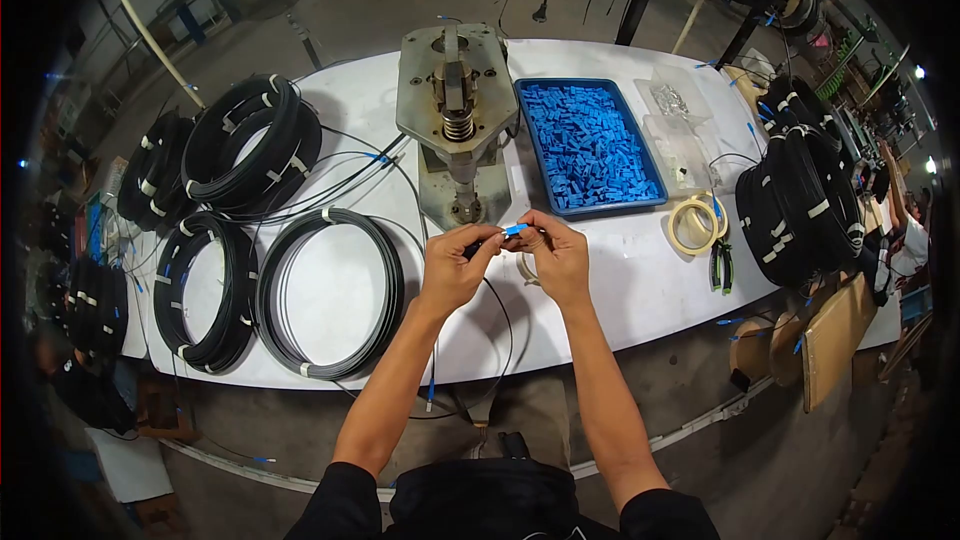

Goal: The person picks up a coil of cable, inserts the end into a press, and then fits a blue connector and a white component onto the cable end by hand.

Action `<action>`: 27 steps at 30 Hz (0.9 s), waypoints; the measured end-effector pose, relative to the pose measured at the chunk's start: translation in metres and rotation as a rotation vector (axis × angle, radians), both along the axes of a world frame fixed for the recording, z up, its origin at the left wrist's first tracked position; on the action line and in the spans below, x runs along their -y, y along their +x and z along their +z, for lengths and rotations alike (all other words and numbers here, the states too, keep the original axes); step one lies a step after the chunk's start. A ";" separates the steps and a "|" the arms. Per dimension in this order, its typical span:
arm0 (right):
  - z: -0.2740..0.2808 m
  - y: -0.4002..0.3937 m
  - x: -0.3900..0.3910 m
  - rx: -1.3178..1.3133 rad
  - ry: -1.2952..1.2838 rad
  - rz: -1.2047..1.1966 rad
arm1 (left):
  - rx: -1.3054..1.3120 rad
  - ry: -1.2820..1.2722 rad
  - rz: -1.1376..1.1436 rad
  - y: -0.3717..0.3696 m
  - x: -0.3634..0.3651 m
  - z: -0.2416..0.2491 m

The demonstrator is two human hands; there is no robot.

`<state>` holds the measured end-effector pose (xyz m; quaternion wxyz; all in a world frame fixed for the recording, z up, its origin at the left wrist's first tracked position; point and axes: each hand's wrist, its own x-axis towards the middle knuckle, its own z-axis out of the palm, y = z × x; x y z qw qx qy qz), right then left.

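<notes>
My left hand (460, 265) and my right hand (557, 258) meet near the front of a metal press (462, 130). Pinched between their fingertips is a small blue plastic connector (516, 229); both hands are closed on it. A thin black cable (508, 318) curves down from beneath my left hand, though its upper end is hidden by the fingers. Just beyond my right hand, a dark blue tray (612, 210) is full of loose blue connector pieces (590, 145). A roll of tape (527, 268) is partly covered by my right hand.
Coils of black cable (330, 370) lie across the white table's (640, 305) left side, with more coils (800, 210) at the right edge. Tape rolls (693, 227), green-and-black pliers (720, 267) and clear plastic boxes (672, 135) sit right of the tray. Another person's arm (893, 180) shows far right.
</notes>
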<state>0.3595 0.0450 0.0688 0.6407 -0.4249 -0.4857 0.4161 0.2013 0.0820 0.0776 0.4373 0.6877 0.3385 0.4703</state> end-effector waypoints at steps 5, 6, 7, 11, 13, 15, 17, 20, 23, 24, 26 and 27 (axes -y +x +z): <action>-0.004 0.001 0.002 -0.060 -0.024 0.022 | -0.001 -0.016 -0.047 -0.004 -0.002 0.002; -0.003 0.001 0.002 -0.113 -0.047 0.032 | -0.038 -0.032 -0.074 -0.007 -0.004 0.005; -0.006 0.001 0.003 -0.115 -0.046 0.037 | -0.040 -0.031 -0.069 -0.009 -0.005 0.005; -0.016 0.009 0.005 -0.105 -0.087 0.042 | -0.157 -0.115 -0.150 -0.013 -0.012 -0.001; -0.015 0.009 0.006 -0.122 -0.076 0.058 | -0.042 -0.201 -0.193 -0.013 -0.012 -0.008; -0.011 0.010 0.006 -0.129 -0.073 0.047 | 0.042 -0.303 -0.241 -0.010 -0.009 -0.011; -0.008 0.014 0.005 -0.135 -0.067 0.036 | 0.128 -0.402 -0.290 -0.009 -0.006 -0.014; -0.006 0.021 0.002 -0.114 -0.056 0.038 | 0.099 -0.447 -0.358 -0.009 -0.008 -0.023; -0.005 0.025 0.003 -0.108 -0.070 -0.002 | 0.134 -0.449 -0.399 -0.007 -0.004 -0.020; -0.003 0.025 0.003 -0.115 -0.069 -0.003 | 0.134 -0.448 -0.399 -0.006 -0.004 -0.022; -0.001 0.027 0.003 -0.123 -0.065 -0.006 | 0.155 -0.462 -0.422 -0.005 -0.006 -0.027; -0.001 0.027 0.003 -0.106 -0.061 -0.008 | 0.154 -0.462 -0.422 -0.005 -0.007 -0.029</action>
